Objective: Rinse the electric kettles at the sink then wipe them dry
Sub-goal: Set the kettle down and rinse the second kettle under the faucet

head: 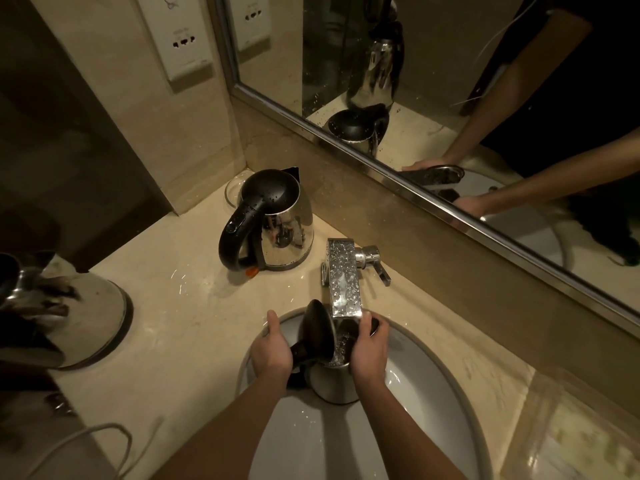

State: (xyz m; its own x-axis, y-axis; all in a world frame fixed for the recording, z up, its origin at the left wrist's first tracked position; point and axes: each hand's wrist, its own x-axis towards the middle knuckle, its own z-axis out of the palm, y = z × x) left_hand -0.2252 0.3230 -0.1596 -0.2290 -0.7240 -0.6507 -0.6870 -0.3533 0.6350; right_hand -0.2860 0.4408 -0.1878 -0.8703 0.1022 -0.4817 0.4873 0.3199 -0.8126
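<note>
A steel electric kettle (334,382) with its black lid flipped up is held over the white sink (433,393), its mouth under the faucet spout (344,282), with water inside. My left hand (272,349) grips its black handle. My right hand (369,346) wraps the rim and body on the right side. A second steel kettle (273,223) with a black lid and handle stands upright on the counter behind the sink, wet with droplets. A third kettle (45,303) stands at the left edge, blurred.
The marble counter (180,306) is wet around the standing kettle. A mirror (450,81) runs along the back wall and reflects the kettle and arms. Wall sockets (183,39) sit at the upper left. A white cable (104,434) lies at the lower left.
</note>
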